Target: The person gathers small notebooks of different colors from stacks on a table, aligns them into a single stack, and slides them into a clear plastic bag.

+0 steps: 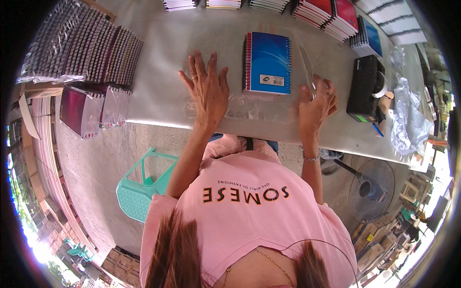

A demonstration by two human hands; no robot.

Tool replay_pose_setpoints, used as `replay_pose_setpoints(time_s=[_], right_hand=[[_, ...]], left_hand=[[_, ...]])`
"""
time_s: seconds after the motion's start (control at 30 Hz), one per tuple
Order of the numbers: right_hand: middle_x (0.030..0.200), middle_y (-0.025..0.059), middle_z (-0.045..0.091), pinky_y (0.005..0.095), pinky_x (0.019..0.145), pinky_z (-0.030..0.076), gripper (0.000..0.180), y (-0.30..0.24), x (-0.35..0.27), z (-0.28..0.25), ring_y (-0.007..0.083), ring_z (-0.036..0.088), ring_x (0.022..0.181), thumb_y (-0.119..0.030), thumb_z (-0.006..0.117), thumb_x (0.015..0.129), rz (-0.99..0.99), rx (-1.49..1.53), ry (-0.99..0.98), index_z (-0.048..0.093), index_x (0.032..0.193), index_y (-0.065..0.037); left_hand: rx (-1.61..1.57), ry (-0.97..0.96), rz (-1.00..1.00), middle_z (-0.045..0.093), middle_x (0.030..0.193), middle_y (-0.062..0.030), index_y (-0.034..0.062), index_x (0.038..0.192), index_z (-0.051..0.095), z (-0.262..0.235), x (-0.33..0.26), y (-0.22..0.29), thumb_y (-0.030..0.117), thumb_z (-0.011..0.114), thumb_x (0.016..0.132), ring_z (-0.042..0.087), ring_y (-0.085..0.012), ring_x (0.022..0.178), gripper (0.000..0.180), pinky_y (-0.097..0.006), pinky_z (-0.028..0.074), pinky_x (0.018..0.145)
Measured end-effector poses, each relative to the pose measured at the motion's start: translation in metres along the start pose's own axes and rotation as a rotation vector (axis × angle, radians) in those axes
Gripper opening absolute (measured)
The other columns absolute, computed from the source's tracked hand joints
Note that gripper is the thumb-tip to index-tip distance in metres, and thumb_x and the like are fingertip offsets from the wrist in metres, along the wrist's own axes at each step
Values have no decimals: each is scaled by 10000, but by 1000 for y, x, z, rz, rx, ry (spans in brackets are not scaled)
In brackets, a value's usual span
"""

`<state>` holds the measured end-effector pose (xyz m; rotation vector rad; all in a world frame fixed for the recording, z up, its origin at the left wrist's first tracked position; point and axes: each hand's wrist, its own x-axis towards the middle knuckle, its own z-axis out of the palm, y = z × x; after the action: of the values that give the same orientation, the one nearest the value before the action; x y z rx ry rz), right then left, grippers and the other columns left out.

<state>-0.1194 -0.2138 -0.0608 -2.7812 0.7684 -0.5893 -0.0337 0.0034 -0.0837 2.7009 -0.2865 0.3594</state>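
A blue spiral-bound notebook (269, 55), or a small stack of them, lies on the table in front of me, with coils along both sides and a white label low on its cover. Clear plastic film (235, 103) is spread under and around it. My left hand (207, 89) rests flat on the film left of the notebook, fingers spread, holding nothing. On the other side, my right hand (318, 98) has its fingers curled round a raised fold of the film (305, 57). The fingertips are partly hidden there.
Spiral notebooks (91, 53) are piled at the left, with wrapped ones (81, 108) at the table edge. More stacks (331, 17) line the far side. At the right stand a black tape dispenser (363, 89) and crumpled plastic (408, 120). A green stool (139, 197) and fan (370, 187) stand below.
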Motion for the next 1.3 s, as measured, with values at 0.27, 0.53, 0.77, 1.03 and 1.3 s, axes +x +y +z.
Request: replay_pose_setpoints(time_s=[0.27,0.53,0.77,1.03,1.3], right_hand=[[1305,129,445,472,1033,251,370,-2,-10,4,322,363,1246,-159,583,889,-28,5,32,568,1256,-112],[1234,116,510,474,1021,273,337,4,-6,9,317,420,1197,-96,615,844,-124,161,15,612,1179,-137],[1165,108,554,432,993,296,288,-7,-4,-9,310,439,1155,-80,635,817,21,91,4,631,1100,-132],[931,92,627,367,847,416,312,1,1,-17,246,566,901,-56,678,794,-5,399,-51,614,1098,-74],[837,76,622,283,697,471,465,22,6,-14,135,566,705,-58,720,780,220,685,-204,565,1219,-70]], left_hand=[[26,85,-68,320,1477,-218,64,1393,419,6,-1,-6,344,441,971,239,-361,1403,507,-604,96,1114],[-81,151,-18,449,1387,-159,103,1237,542,4,0,-5,220,549,918,336,-342,1351,340,-594,147,1100],[-185,100,-76,598,1186,-99,148,1182,564,-25,5,-3,111,626,832,538,-261,1133,357,-502,319,1000],[-474,20,-358,652,896,-97,81,1159,560,-59,4,4,15,648,793,644,-217,778,382,-365,466,773],[-859,-219,-324,682,868,-82,-19,1079,633,-57,4,-28,35,607,869,653,-129,789,218,-256,527,700]])
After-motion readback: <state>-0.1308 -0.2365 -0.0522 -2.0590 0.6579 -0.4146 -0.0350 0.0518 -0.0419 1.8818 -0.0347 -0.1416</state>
